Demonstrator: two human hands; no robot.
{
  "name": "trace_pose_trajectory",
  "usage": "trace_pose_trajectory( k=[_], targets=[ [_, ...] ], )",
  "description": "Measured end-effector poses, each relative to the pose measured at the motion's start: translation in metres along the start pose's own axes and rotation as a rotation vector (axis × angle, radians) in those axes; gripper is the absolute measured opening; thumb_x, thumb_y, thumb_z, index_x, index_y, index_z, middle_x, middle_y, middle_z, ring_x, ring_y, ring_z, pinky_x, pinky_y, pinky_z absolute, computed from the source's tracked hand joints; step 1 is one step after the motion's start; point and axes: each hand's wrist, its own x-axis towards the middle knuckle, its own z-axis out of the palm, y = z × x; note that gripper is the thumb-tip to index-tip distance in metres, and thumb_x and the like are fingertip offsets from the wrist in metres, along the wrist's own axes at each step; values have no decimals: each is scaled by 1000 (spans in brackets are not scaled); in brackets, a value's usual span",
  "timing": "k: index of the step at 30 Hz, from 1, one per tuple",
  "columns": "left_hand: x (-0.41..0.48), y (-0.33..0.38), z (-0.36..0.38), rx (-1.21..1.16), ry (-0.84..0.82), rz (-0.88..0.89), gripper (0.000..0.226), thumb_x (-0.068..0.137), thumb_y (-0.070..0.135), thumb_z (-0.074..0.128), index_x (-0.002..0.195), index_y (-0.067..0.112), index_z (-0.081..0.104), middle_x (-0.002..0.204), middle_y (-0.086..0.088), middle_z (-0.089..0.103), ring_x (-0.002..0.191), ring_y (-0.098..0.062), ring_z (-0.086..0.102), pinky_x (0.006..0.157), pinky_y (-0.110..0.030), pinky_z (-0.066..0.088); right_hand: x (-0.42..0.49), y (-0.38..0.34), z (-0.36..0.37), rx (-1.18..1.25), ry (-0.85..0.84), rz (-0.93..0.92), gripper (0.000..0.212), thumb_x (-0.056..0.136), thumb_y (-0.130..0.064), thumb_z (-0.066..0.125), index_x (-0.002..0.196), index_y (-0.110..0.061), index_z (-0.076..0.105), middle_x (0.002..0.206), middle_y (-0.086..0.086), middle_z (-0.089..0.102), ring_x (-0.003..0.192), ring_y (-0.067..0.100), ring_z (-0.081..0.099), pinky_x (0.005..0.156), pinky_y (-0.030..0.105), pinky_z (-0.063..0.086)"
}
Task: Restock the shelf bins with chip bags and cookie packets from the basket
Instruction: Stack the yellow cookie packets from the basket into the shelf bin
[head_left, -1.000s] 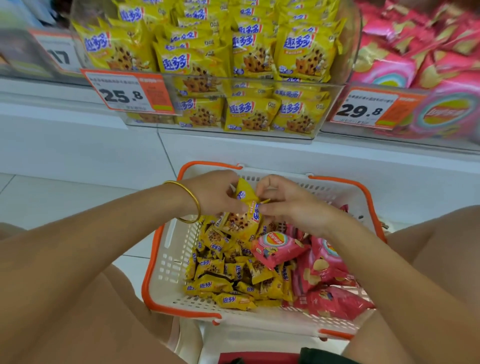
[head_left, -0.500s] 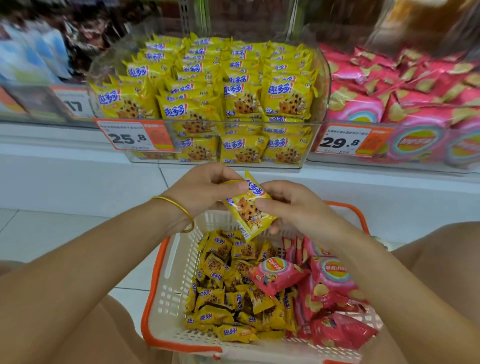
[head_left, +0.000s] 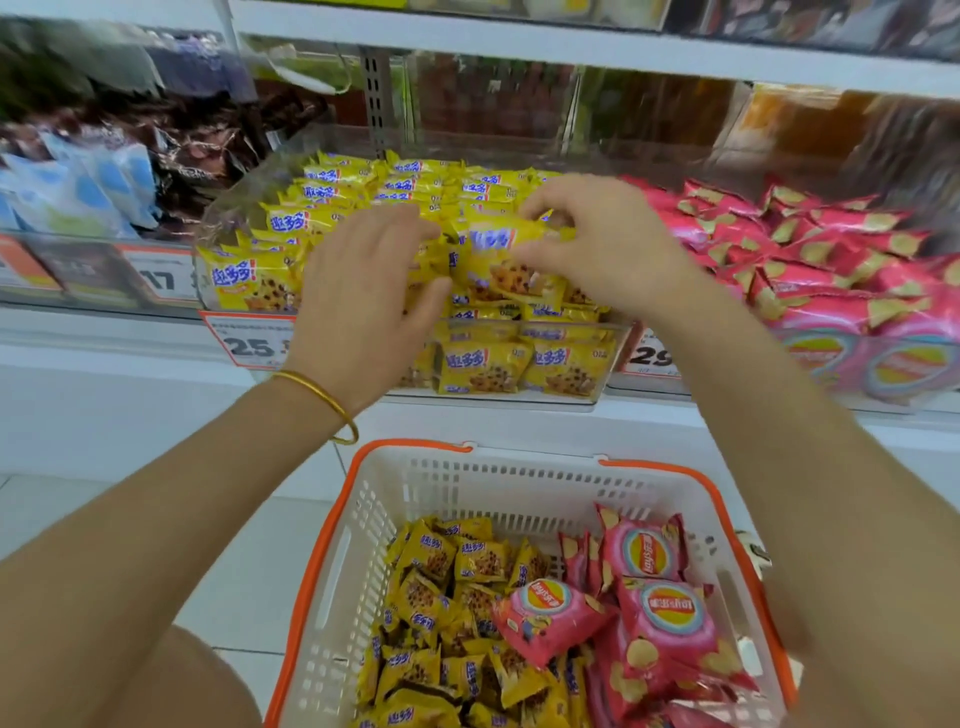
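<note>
A white shelf (head_left: 571, 47) fills the far half of the view. Below it, nearest the camera, stands a white basket (head_left: 493, 483) with an orange rim. On the shelf, a clear cookie bin (head_left: 524, 323) sits in the middle, heaped with yellow packets. Just to its right lies a pile of pink shelf chip bags (head_left: 810, 244), and blurred blue and dark packs lie to its left.

Inside the basket, pink chip bags (head_left: 660, 608) fill the right side and small yellow cookie packets (head_left: 441, 597) fill the left.

Both hands are raised over the cookie bin. The right hand (head_left: 597, 244) pinches one yellow held packet (head_left: 498, 249) between thumb and fingertips, just above the heap. The left hand (head_left: 363, 291) is beside that packet with its fingers loosely spread and gripping nothing. Whether its fingertips touch the packet cannot be told.

A price tag (head_left: 249, 338) reading 25 hangs at the bin's left front, and a second tag (head_left: 649, 358) sits at its right. A thin gold bangle (head_left: 322, 395) circles the left wrist.
</note>
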Motion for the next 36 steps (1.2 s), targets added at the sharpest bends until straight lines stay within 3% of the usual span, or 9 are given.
trace_pose_trajectory(
  k=[4, 12, 16, 20, 23, 25, 27, 31, 36],
  targets=[
    [-12, -1, 15, 82, -115, 7, 53, 86, 40, 34, 125, 10, 54, 134, -11, 53, 126, -31, 46, 106, -52, 32, 11, -4, 27, -191, -120, -57, 36, 87, -32, 64, 120, -20, 58, 123, 4, 58, 114, 23, 52, 93, 38, 43],
    [-16, -4, 22, 171, -117, 63, 50, 93, 36, 30, 130, 9, 50, 138, -11, 49, 129, -29, 44, 111, -50, 24, 7, -9, 38, -205, -72, -85, 31, 85, -28, 67, 110, -14, 54, 105, 6, 47, 97, 28, 54, 82, 41, 46],
    [-16, -3, 19, 131, -74, 86, 47, 94, 33, 34, 129, 6, 51, 137, -13, 49, 129, -32, 43, 112, -50, 24, -2, -6, 36, -262, -73, -102, 29, 90, -31, 61, 115, -19, 56, 113, 5, 48, 100, 27, 54, 79, 41, 48],
    [-30, 13, 0, 70, 107, 149, 36, 92, 22, 45, 120, 3, 57, 126, -15, 56, 114, -37, 49, 94, -48, 38, -36, -3, 21, -274, 196, -166, 28, 90, -24, 58, 117, -20, 61, 112, 6, 55, 106, 25, 54, 80, 37, 49],
    [-57, 23, -4, -25, 6, 192, 29, 89, 16, 46, 111, 3, 59, 114, -14, 58, 103, -35, 52, 86, -44, 39, -84, 1, 33, 34, 324, -148, 20, 86, -12, 57, 104, -14, 65, 98, 2, 59, 81, 12, 54, 72, 28, 44],
    [-79, 21, 7, -12, -193, 224, 30, 87, 19, 44, 110, 6, 59, 112, -12, 58, 101, -33, 52, 85, -44, 42, -116, 5, 71, 150, 76, -31, 17, 89, -10, 56, 103, -15, 64, 93, 0, 58, 72, 11, 52, 69, 28, 44],
    [-100, 15, 22, 49, -396, 244, 35, 84, 23, 39, 108, 9, 61, 111, -10, 59, 99, -33, 54, 80, -47, 48, -142, 17, 125, 111, -343, 63, 19, 92, -12, 53, 108, -16, 64, 96, 0, 61, 77, 13, 55, 72, 30, 46],
    [-127, 1, 41, 144, -632, 261, 38, 77, 27, 37, 93, 11, 68, 99, -10, 64, 89, -33, 62, 67, -43, 53, -184, 41, 222, -43, -962, 4, 25, 92, -12, 52, 117, -13, 54, 106, 6, 58, 94, 19, 55, 69, 31, 42],
    [-133, -4, 44, 136, -689, 217, 21, 81, 16, 56, 95, 6, 68, 103, -14, 63, 96, -36, 60, 71, -47, 53, -246, 52, 277, -543, -1172, -208, 41, 86, -21, 63, 125, -9, 53, 124, 15, 53, 121, 33, 42, 90, 46, 47]
  ],
)
